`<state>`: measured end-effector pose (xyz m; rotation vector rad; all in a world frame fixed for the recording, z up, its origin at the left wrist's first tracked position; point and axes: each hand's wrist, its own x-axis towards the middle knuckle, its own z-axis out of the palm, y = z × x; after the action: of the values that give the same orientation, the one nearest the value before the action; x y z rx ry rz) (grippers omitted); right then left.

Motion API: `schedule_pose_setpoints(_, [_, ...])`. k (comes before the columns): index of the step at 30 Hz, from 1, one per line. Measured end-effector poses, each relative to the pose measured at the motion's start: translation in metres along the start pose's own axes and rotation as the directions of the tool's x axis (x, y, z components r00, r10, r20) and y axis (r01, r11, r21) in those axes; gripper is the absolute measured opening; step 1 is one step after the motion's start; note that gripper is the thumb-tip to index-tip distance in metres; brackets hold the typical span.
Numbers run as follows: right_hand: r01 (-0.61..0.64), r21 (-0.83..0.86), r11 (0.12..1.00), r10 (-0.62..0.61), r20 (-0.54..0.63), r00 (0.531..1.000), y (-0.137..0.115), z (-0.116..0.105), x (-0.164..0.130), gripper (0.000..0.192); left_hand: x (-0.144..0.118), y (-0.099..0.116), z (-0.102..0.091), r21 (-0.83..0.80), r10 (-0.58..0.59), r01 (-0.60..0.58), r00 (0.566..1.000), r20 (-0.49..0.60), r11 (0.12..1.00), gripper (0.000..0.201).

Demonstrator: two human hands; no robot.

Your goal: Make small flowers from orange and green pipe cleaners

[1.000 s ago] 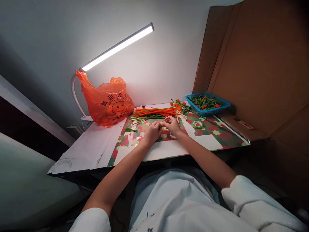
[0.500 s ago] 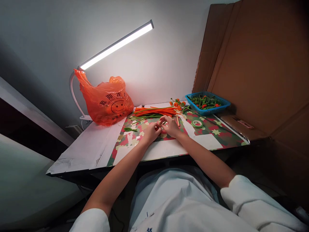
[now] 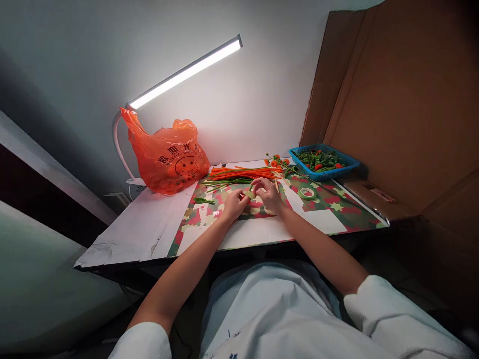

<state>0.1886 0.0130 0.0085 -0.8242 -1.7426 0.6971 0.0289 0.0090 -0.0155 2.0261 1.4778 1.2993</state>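
Over the front middle of the camouflage-patterned sheet, my left hand (image 3: 235,205) pinches a small pale green piece (image 3: 249,195) between thumb and fingers. It looks like a leaf or a bit of green tape; which one, I cannot tell. Just to the right, my right hand (image 3: 271,196) has its fingers curled and its fingertips at the upper end of the same piece. Behind both hands lies a bundle of orange and green fuzzy stems (image 3: 243,174). A roll of green tape (image 3: 308,193) rests to the right, and a small green leafy piece (image 3: 203,201) to the left.
An orange plastic bag (image 3: 170,157) stands at the back left under a lit bar lamp (image 3: 187,70). Orange flowers on stems (image 3: 276,162) lie beside a blue basket (image 3: 325,174) of green and orange pieces. Cardboard (image 3: 392,104) walls the right side.
The fingers of my right hand have lifted and drawn slightly apart from my left hand, so more of the pale green piece shows. The whole view has shifted a little.
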Motion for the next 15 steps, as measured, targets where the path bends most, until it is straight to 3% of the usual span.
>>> schedule_pose_setpoints(5, [-0.146, 0.074, 0.987, 0.151, -0.064, 0.986, 0.008, 0.003, 0.001, 0.017, -0.002, 0.002, -0.002, 0.091, 0.129, -0.120, 0.986, -0.102, 0.989, 0.010])
schedule_pose_setpoints(10, [-0.150, 0.010, 0.989, 0.150, 0.032, 0.988, 0.013, 0.011, 0.001, 0.021, -0.004, 0.004, -0.004, 0.155, 0.233, -0.216, 0.967, -0.104, 0.964, 0.009])
schedule_pose_setpoints(15, [-0.148, 0.132, 0.980, 0.144, 0.039, 0.989, 0.014, 0.012, 0.002, 0.022, -0.003, 0.007, -0.006, 0.139, 0.254, -0.236, 0.959, -0.127, 0.962, 0.011])
